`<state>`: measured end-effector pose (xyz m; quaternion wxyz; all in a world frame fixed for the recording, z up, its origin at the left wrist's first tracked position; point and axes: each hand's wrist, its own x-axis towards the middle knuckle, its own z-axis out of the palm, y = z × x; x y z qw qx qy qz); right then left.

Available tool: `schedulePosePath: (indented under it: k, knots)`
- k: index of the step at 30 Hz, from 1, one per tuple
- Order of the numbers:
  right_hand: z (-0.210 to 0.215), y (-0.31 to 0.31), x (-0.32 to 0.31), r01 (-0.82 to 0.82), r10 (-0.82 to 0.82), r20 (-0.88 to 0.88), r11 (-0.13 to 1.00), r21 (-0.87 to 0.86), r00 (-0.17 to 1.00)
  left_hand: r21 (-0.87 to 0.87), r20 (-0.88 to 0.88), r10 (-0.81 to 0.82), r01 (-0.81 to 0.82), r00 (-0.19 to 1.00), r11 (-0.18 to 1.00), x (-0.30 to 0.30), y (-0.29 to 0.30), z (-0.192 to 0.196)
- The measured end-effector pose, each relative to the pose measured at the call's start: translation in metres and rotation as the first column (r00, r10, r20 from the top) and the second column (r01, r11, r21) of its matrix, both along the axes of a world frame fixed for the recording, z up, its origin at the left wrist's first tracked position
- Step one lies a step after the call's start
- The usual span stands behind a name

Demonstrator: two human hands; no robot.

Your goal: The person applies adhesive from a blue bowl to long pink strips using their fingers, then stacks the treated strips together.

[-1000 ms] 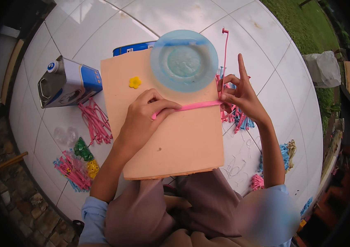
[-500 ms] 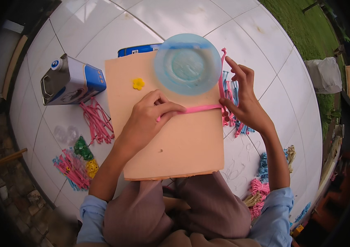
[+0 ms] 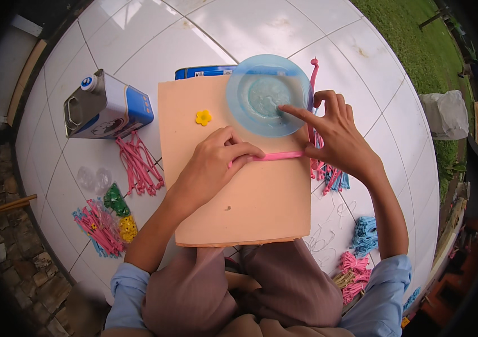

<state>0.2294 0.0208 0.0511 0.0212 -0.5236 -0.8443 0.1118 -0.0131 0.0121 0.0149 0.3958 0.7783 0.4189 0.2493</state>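
White floor tiles carry a peach board. Across its middle lies a pink strip, pinched by the left hand; the right hand, fingers spread, touches the strip's end, forefinger in the blue dish above.

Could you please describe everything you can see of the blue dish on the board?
The blue dish is round, shallow and translucent, seemingly plastic, with a raised rim and a wet-looking centre. It sits upright on the far right corner of the peach board, overhanging its edge. The right hand dips its index fingertip inside it.
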Motion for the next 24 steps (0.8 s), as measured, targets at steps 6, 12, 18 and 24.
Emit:
schedulePosePath:
  k: [6, 12, 18, 24]
  knots:
    - [-0.032, -0.025, 0.016, 0.109, -0.079, -0.255, 0.989, 0.105, 0.964, 0.013, 0.015, 0.003, -0.003, 1.0, 1.0, 0.003, -0.002, 0.0]
    - [-0.048, -0.033, 0.022, -0.059, 0.139, -0.3, 0.964, 0.259, 0.944, -0.002, -0.01, 0.019, -0.019, 1.0, 1.0, 0.002, -0.002, 0.0]
    - [-0.05, -0.031, 0.025, -0.085, 0.185, -0.28, 0.939, 0.334, 0.942, 0.012, -0.021, 0.011, -0.01, 1.0, 1.0, 0.004, 0.0, 0.002]
    - [-0.054, -0.032, 0.027, -0.089, 0.173, -0.247, 0.943, 0.32, 0.953, 0.003, -0.037, 0.015, -0.015, 0.999, 1.0, 0.003, 0.001, 0.003]
